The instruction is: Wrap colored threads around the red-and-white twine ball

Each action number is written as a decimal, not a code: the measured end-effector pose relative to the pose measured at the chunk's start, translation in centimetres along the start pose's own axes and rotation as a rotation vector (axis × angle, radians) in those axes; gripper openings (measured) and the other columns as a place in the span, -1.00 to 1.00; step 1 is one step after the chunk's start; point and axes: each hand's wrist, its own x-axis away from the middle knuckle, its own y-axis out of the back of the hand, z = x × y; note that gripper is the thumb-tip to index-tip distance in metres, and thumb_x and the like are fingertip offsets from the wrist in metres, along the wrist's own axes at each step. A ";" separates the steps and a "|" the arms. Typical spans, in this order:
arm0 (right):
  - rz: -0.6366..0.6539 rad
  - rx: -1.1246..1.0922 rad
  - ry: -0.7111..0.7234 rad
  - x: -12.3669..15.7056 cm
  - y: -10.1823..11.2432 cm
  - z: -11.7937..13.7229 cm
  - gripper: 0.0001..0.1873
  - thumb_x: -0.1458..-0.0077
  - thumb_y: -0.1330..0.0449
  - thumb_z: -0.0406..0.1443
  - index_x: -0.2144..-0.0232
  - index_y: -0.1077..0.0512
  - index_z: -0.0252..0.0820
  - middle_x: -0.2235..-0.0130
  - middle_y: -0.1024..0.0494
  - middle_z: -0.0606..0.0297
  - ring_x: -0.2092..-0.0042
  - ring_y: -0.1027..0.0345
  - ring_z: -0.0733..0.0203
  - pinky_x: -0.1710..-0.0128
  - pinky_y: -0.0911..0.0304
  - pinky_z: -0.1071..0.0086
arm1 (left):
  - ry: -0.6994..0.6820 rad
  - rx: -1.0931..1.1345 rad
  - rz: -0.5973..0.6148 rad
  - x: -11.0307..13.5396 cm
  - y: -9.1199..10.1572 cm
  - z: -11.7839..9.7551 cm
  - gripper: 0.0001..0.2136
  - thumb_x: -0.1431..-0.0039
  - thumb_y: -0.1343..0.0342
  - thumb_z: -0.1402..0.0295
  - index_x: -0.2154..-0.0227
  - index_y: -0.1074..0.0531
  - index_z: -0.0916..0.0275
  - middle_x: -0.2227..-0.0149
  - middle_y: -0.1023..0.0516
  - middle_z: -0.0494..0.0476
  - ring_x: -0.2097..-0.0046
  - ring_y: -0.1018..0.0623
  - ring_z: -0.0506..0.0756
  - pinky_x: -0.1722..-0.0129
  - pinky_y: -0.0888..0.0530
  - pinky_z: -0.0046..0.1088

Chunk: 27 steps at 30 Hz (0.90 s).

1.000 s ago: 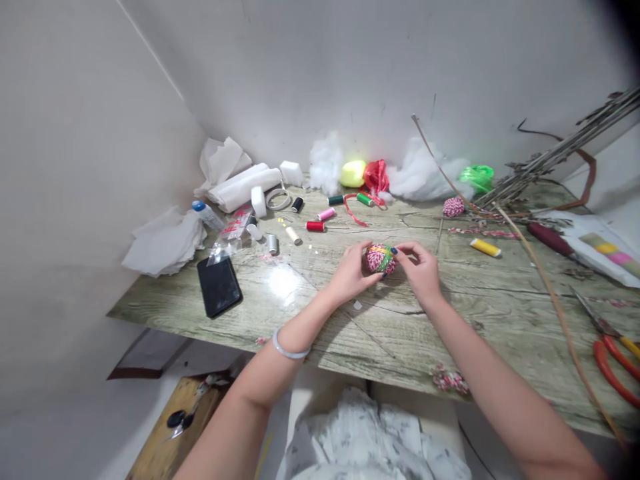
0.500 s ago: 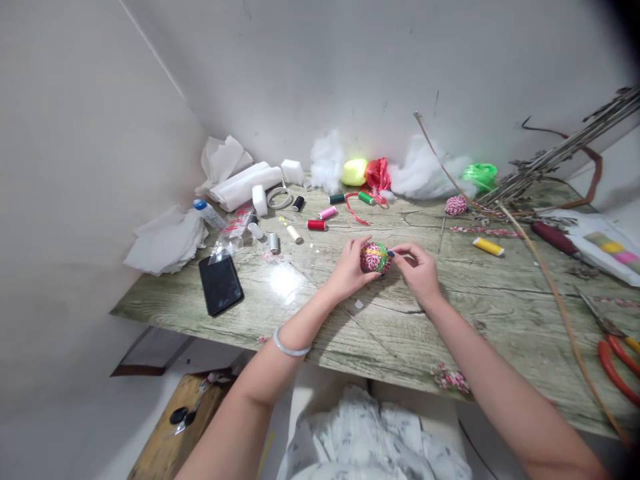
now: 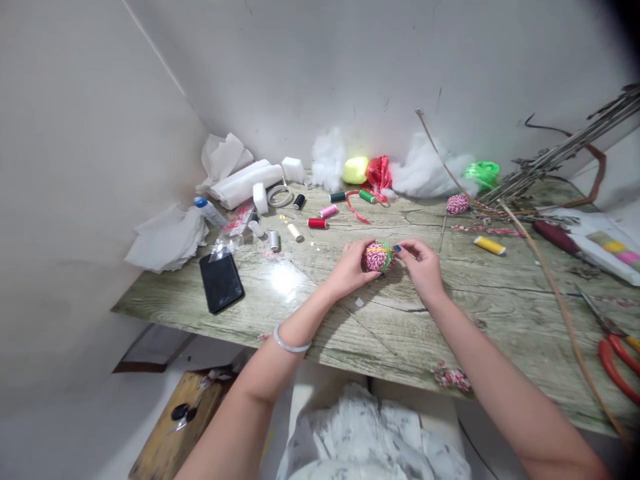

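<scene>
A small ball wound in red-and-white twine with green and yellow bands rests just above the wooden table. My left hand cups it from the left with curled fingers. From the right, my right hand pinches the ball's side with thumb and fingertips. Both hands touch the ball near the table's middle. A pale bangle sits on my left wrist.
Thread spools and a yellow spool lie behind the hands. A black phone lies at the left. White stuffing, tissue, dry twigs and red-handled pliers ring the table.
The ball has been turned between my fingers, showing more red-and-white twine. Both hands stay in nearly the same spot; my right fingers shifted slightly on the ball.
</scene>
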 end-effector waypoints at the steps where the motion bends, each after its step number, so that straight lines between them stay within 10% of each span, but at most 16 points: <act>1: 0.012 0.001 0.008 0.1 0.0 0.2 -0.68 0.05 -0.33 -0.03 0.40 -0.50 -0.16 0.34 -0.56 0.27 0.26 -0.42 0.17 0.23 -0.38 0.29 | -0.010 0.006 0.005 0.0 0.0 0.0 -0.34 0.03 -0.35 0.35 -0.16 -0.23 0.20 -0.14 -0.38 0.28 -0.18 -0.36 0.30 -0.21 -0.31 -0.06; 21: 0.153 0.046 0.108 0.9 -0.1 1.7 -0.85 -0.07 -0.27 -0.17 0.36 -0.56 -0.11 0.27 -0.55 0.27 0.18 -0.44 0.17 0.19 -0.39 0.31 | 0.090 0.242 0.012 0.0 0.3 -0.4 -0.60 -0.25 -0.03 0.32 -0.14 -0.28 0.20 -0.16 -0.38 0.26 -0.19 -0.40 0.22 -0.22 -0.32 -0.11; 27: 0.141 0.035 0.065 0.7 -0.3 0.9 -0.81 -0.08 -0.25 -0.17 0.27 -0.52 -0.11 0.19 -0.58 0.23 0.14 -0.45 0.16 0.11 -0.40 0.25 | 0.090 0.163 0.024 0.1 -0.2 -0.2 -0.19 0.06 -0.33 0.31 -0.26 -0.08 0.21 -0.23 -0.22 0.35 -0.28 -0.25 0.34 -0.30 -0.20 -0.02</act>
